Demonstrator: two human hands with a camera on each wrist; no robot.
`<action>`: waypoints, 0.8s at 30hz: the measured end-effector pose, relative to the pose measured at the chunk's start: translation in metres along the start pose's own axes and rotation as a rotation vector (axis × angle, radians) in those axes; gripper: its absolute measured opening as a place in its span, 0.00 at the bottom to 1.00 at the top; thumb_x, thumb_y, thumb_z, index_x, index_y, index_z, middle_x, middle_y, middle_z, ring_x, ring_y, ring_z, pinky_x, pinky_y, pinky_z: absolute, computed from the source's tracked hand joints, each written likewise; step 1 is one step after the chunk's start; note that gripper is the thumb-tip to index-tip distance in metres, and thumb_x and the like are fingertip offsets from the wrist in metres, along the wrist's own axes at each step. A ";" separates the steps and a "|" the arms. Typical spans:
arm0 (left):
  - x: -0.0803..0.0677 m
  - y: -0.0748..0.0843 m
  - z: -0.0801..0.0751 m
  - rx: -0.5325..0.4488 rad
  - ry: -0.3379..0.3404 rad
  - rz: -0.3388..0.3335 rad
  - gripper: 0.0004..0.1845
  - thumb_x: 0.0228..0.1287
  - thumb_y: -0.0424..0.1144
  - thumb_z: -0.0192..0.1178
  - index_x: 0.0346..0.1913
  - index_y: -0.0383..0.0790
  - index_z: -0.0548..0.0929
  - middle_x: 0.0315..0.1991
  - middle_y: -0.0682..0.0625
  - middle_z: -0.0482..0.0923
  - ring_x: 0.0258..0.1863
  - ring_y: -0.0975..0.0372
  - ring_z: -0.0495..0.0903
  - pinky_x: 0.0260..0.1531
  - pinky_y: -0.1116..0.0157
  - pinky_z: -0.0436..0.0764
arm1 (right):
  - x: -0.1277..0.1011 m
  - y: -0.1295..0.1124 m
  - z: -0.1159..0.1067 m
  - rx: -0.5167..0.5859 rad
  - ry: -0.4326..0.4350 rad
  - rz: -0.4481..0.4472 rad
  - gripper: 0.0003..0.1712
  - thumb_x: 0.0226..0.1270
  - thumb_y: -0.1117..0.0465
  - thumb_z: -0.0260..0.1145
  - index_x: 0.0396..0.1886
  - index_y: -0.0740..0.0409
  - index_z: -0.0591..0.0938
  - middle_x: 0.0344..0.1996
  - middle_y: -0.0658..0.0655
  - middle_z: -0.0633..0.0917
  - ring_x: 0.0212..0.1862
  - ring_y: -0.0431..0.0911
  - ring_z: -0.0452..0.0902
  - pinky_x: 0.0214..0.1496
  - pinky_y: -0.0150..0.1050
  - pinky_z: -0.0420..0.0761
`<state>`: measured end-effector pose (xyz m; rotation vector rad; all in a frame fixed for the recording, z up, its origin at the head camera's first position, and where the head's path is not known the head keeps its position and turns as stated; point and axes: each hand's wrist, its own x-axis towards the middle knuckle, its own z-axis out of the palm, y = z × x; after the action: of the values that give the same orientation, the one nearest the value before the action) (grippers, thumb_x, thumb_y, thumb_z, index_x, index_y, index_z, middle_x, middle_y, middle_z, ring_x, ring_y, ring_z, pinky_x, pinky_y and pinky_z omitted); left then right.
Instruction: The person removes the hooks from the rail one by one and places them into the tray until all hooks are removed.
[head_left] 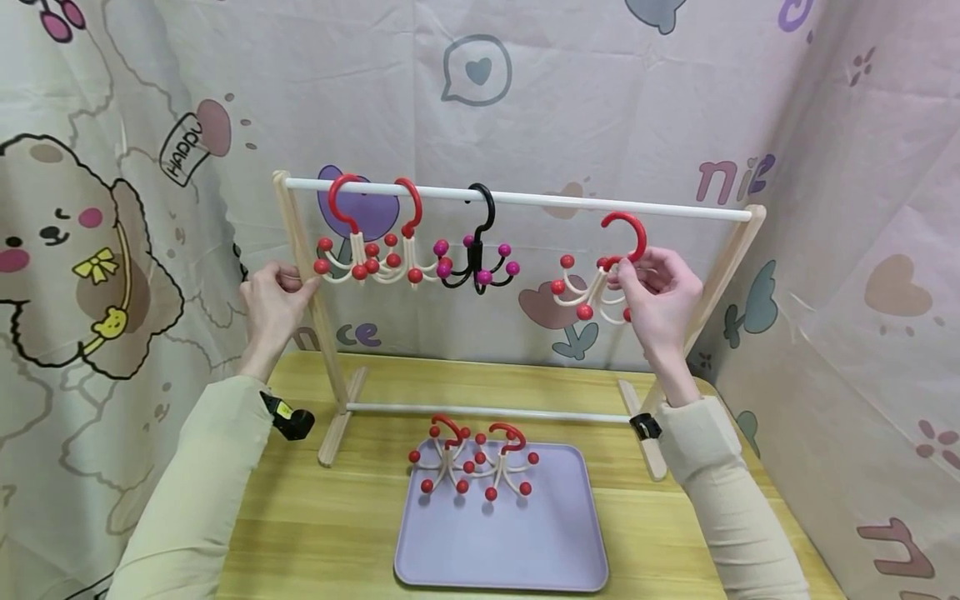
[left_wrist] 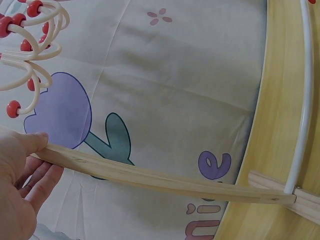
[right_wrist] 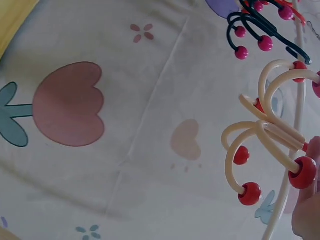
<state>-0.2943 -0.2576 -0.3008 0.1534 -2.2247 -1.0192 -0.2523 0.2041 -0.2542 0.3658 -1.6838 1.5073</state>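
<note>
My right hand (head_left: 660, 287) pinches a multi-arm hook hanger (head_left: 592, 292) with a red hook, cream arms and red ball tips. Its hook top is near the white rail (head_left: 540, 199) of a wooden rack; whether it touches the rail I cannot tell. My left hand (head_left: 276, 304) grips the rack's left wooden post (left_wrist: 150, 181) between thumb and fingers. On the rail hang two red-and-cream hangers (head_left: 357, 250) (head_left: 409, 250) toward the left and a black hanger (head_left: 477, 250) with magenta balls near the middle. In the right wrist view, only part of the right hand (right_wrist: 307, 210) shows.
Two more red-and-cream hangers (head_left: 447, 458) (head_left: 502, 462) lie on a lilac tray (head_left: 517, 550) on the wooden table (head_left: 315, 517). The rack's lower white bar (head_left: 480, 412) crosses behind the tray, between wooden feet (head_left: 333, 437). Printed curtains (head_left: 480, 133) surround the table.
</note>
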 end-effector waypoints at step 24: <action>0.001 0.000 0.001 -0.003 0.022 0.022 0.17 0.65 0.41 0.67 0.46 0.27 0.82 0.40 0.33 0.86 0.34 0.62 0.75 0.33 0.76 0.67 | -0.053 0.047 -0.035 0.095 -0.176 0.183 0.09 0.65 0.75 0.65 0.41 0.80 0.78 0.25 0.44 0.90 0.25 0.35 0.86 0.30 0.28 0.84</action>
<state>-0.2961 -0.2574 -0.3011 0.1381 -2.2004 -1.0048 -0.2385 0.2317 -0.3272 0.4148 -1.8275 1.7360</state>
